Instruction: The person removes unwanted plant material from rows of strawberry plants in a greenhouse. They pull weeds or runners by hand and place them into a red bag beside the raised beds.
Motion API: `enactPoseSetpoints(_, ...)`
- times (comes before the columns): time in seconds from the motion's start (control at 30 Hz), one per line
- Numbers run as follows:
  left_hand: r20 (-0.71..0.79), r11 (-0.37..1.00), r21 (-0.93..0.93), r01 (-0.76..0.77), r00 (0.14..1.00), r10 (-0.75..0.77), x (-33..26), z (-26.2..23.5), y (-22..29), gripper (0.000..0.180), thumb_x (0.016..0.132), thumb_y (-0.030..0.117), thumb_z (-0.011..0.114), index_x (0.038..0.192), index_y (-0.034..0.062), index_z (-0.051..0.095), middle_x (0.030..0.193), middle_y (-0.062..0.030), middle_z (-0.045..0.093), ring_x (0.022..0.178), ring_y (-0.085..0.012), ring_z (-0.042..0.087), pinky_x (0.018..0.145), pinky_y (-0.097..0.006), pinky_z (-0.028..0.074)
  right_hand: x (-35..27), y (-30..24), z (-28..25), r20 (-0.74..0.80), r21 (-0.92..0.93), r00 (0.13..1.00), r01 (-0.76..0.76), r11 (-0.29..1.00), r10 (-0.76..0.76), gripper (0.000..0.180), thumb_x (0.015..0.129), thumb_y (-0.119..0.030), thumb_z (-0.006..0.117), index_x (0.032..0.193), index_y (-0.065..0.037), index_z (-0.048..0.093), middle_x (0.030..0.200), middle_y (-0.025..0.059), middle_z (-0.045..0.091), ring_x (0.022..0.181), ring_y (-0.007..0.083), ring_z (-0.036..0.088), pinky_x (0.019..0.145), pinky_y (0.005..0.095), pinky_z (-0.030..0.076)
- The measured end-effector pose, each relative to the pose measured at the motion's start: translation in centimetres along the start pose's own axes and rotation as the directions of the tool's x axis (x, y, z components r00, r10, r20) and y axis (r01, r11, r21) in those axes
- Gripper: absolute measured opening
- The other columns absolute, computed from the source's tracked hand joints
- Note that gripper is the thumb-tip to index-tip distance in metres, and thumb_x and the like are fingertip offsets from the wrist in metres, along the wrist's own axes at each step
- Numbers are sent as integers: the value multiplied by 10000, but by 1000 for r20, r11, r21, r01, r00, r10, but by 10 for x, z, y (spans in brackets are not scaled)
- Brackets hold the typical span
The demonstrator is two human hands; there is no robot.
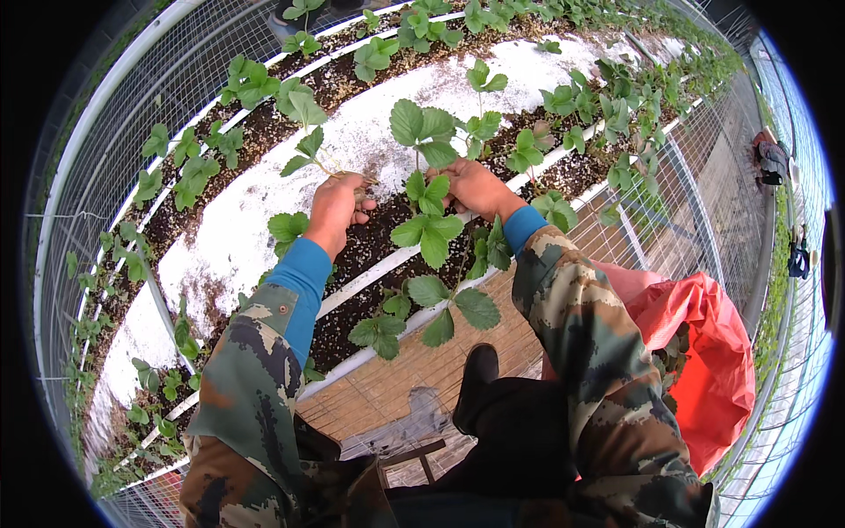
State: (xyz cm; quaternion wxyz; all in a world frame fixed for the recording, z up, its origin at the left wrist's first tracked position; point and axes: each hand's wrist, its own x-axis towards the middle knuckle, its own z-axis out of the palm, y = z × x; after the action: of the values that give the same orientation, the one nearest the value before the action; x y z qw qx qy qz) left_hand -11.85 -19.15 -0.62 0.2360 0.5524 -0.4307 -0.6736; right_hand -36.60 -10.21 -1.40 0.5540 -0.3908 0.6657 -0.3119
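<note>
My left hand [338,211] is closed, and thin pale stems with a strawberry leaf [308,147] stick out above its fingers. To its right stands a leafy strawberry plant [431,231] rooted in dark soil [374,236]. My right hand [480,190] reaches in from the right, with its fingers curled in among this plant's stems. Leaves partly cover those fingertips. Larger strawberry leaves [424,128] rise just above the right hand. Both hands are low over the planting bed, a short gap apart.
A strip of white material [238,211] runs between rows of strawberry plants, edged by white rails [378,270]. Wire mesh [132,114] hangs at the sides. An open red sack [704,352] with leaves inside stands at my right. A shoe [283,28] shows beyond the bed.
</note>
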Motion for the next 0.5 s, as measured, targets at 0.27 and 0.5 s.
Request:
enactPoseSetpoints(0.27, 189, 972, 236, 3, 981, -48, -17, -10, -5, 233, 1016, 227, 530, 1122, 66, 662, 1021, -59, 676, 796, -172, 686, 636, -305, 528, -5, -1, -11, 146, 67, 989, 18, 998, -28, 358, 991, -243, 689, 1315, -93, 707, 787, -26, 648, 615, 57, 529, 570, 237, 448)
enactPoseSetpoints(0.5, 199, 939, 343, -13, 978, -59, -31, 15, -23, 210, 1039, 183, 527, 1111, 42, 667, 817, -16, 659, 617, -113, 605, 517, -271, 467, -4, -12, 7, -17, -174, 998, 50, 984, -53, 264, 975, -280, 676, 1105, -70, 767, 755, -27, 652, 652, 92, 554, 608, 274, 459)
